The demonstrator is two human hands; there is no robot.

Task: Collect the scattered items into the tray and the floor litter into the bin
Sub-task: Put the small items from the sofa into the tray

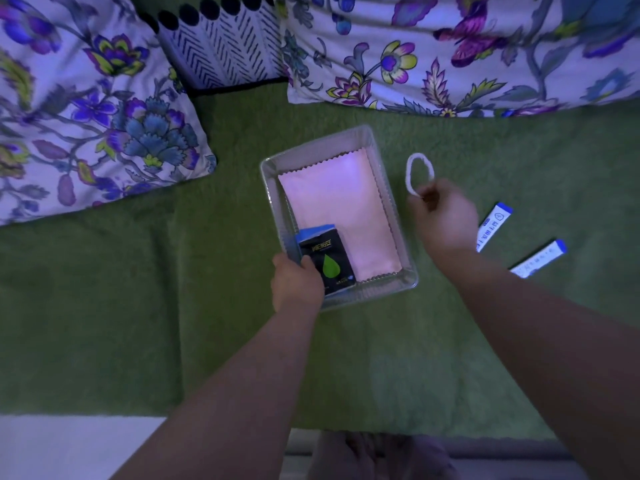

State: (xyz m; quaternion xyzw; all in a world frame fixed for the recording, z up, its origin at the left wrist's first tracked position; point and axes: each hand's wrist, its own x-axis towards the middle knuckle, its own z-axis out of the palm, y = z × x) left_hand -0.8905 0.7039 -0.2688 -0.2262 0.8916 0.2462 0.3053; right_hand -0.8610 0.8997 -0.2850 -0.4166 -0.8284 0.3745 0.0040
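A clear plastic tray (pixel 381 161) lies on the green bed cover, with a pink cloth (pixel 341 206) spread inside it. My left hand (pixel 296 284) grips a black packet with a green drop and blue edge (pixel 327 261) at the tray's near left corner, inside the tray. Just right of the tray, my right hand (pixel 445 216) pinches a white ring-shaped hair tie (pixel 414 171) by its lower edge. Two white sachets with blue ends (pixel 491 225) (pixel 538 259) lie on the cover to the right of that hand.
Floral pillows (pixel 90 112) (pixel 460 50) and a chevron cushion (pixel 221 43) line the far side. The green cover (pixel 138 306) ends at the near edge, with pale floor (pixel 69 448) at bottom left.
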